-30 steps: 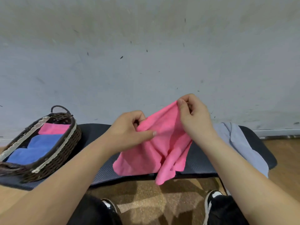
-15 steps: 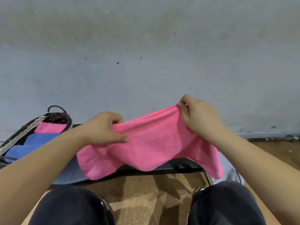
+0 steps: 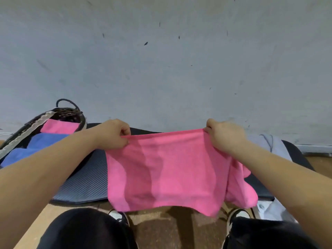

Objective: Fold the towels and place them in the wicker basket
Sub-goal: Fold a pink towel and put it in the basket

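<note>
Above the dark ribbed bench [image 3: 84, 177], 1 pink towel [image 3: 170, 173] is held up by its top edge, pulled taut between both hands. Curled fingers and thumb of the left hand [image 3: 115, 134] pinch the left corner. Likewise curled, the right hand [image 3: 224, 135] pinches the right corner, with spare cloth bunched below that wrist. At far left on the bench sits the wicker basket [image 3: 36, 121], holding 2 towels: a folded pink towel [image 3: 60, 126] behind a blue towel [image 3: 36, 146]. Grey cloth [image 3: 269, 142] lies at the bench's right end.
</note>
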Demonstrator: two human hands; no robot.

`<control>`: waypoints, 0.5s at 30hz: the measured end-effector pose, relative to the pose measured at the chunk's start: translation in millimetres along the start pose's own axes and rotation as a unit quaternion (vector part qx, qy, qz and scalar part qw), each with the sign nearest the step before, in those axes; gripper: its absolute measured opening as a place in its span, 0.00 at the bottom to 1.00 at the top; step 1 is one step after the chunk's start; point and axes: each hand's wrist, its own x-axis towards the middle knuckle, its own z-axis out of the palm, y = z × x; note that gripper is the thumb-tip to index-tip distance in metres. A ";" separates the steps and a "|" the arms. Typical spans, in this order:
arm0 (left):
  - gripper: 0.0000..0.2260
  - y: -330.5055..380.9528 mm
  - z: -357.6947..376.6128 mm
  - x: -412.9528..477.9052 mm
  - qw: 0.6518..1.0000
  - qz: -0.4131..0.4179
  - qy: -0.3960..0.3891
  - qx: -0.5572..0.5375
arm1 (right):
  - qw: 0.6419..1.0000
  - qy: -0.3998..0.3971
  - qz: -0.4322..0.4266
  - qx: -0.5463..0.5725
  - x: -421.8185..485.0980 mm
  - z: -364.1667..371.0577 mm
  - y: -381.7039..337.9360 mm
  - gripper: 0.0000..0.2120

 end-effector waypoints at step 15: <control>0.23 -53.2 102.2 104.6 0.989 -0.070 0.068 0.114 | 0.991 -0.097 0.061 0.071 79.9 125.6 -12.9 0.16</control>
